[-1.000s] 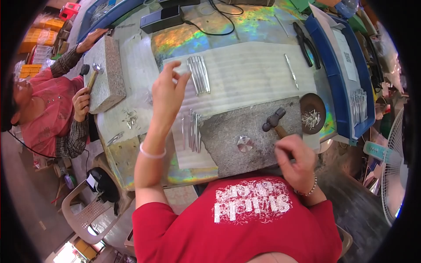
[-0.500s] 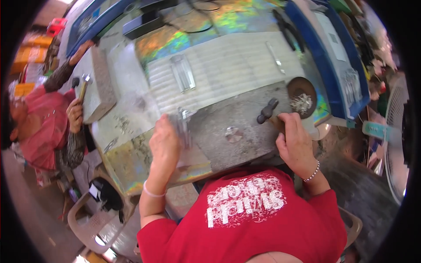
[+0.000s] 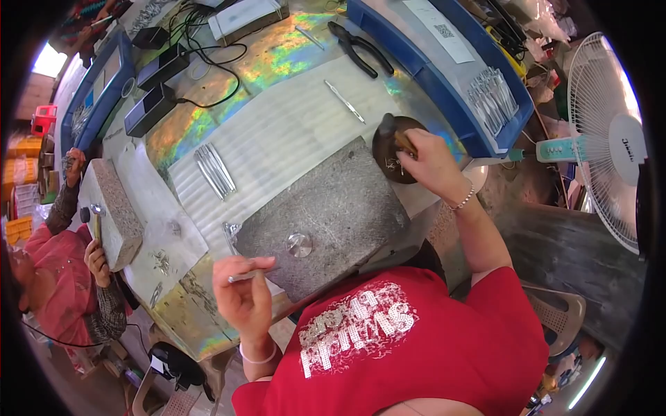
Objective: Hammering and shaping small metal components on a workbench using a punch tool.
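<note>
My left hand [image 3: 243,295] pinches a slim silver metal strip [image 3: 243,276] in front of the near left corner of a grey stone block [image 3: 333,201]. On the block sits a round shiny metal disc [image 3: 300,245]. My right hand [image 3: 431,165] is closed round the wooden handle of a hammer [image 3: 388,127], whose dark head is over the far side of a round brown bowl [image 3: 381,158]. Small silver pins lie in the bowl, partly hidden by that hand. Silver metal pieces [image 3: 231,234] rest beside the block's left edge.
Slender silver pieces [image 3: 215,171] and a single one [image 3: 345,102] lie on white foam sheeting [image 3: 277,132]. Beyond are black-handled pliers [image 3: 361,50], a blue tray [image 3: 444,90] and cables. At left, a co-worker's hand [image 3: 97,262] holds a hammer by another stone block [image 3: 114,208]. A fan [image 3: 603,139] stands right.
My right hand has carried the hammer from the block to over the bowl. My left hand has drawn back from the metal pieces with one strip. The view has turned.
</note>
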`<action>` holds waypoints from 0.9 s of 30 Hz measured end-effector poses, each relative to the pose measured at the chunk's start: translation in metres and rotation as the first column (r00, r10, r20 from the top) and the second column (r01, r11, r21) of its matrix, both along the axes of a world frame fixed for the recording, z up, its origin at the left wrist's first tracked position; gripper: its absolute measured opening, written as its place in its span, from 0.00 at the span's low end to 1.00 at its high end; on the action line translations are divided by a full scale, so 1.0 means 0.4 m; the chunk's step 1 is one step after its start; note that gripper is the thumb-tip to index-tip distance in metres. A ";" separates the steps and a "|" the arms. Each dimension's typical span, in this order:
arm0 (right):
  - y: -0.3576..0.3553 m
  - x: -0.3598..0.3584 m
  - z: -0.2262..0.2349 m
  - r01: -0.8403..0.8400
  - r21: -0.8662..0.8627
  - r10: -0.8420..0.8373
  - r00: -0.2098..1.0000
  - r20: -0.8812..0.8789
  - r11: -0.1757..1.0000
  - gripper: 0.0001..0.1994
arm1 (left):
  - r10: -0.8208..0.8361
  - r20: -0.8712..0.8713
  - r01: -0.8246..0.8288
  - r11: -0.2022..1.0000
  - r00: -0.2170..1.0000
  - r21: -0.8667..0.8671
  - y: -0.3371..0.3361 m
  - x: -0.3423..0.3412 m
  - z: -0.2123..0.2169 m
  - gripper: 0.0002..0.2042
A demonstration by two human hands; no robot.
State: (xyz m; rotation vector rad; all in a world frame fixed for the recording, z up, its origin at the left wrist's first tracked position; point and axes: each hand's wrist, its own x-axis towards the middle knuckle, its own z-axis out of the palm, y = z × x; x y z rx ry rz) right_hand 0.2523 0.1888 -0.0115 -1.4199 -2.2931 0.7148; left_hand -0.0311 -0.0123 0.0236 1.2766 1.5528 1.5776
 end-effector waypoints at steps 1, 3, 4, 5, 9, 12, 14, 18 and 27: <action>0.004 -0.004 -0.006 0.001 -0.001 -0.001 1.000 0.000 1.000 0.09 | -0.017 -0.006 0.017 1.000 1.000 0.018 0.003 0.008 -0.010 0.15; 0.015 -0.008 -0.025 -0.093 0.060 0.088 0.993 0.076 0.994 0.09 | -0.044 -0.044 0.045 0.999 0.998 0.017 0.005 0.013 -0.032 0.15; 0.019 -0.012 -0.025 -0.091 0.056 0.087 0.993 0.076 0.994 0.09 | -0.053 -0.038 0.054 0.998 0.998 0.022 0.002 0.014 -0.044 0.14; 0.022 -0.016 -0.024 -0.091 0.053 0.084 0.988 0.128 0.994 0.09 | -0.061 -0.032 0.062 0.998 0.998 0.027 0.001 0.013 -0.052 0.13; 0.036 -0.015 -0.032 -0.115 0.053 0.097 0.960 0.264 0.992 0.08 | -0.091 -0.104 0.088 0.996 0.990 -0.034 -0.003 0.006 -0.062 0.12; 0.048 -0.021 -0.024 -0.152 0.035 0.135 0.946 0.293 0.988 0.08 | -0.173 -0.215 0.116 0.960 0.961 -0.253 -0.005 0.002 -0.059 0.12; 0.050 -0.023 -0.023 -0.157 0.029 0.143 0.947 0.287 0.987 0.08 | -0.148 -0.225 0.114 0.981 0.963 -0.154 -0.011 -0.006 -0.078 0.11; 0.066 -0.014 -0.016 -0.133 -0.070 0.143 0.976 0.166 0.989 0.08 | -0.088 -0.004 0.086 0.982 0.996 -0.168 -0.011 -0.004 -0.064 0.09; 0.038 0.030 0.028 0.155 -0.484 -0.337 0.887 -0.316 0.861 0.05 | -0.161 0.346 0.235 0.955 0.924 -0.183 -0.004 -0.031 -0.037 0.09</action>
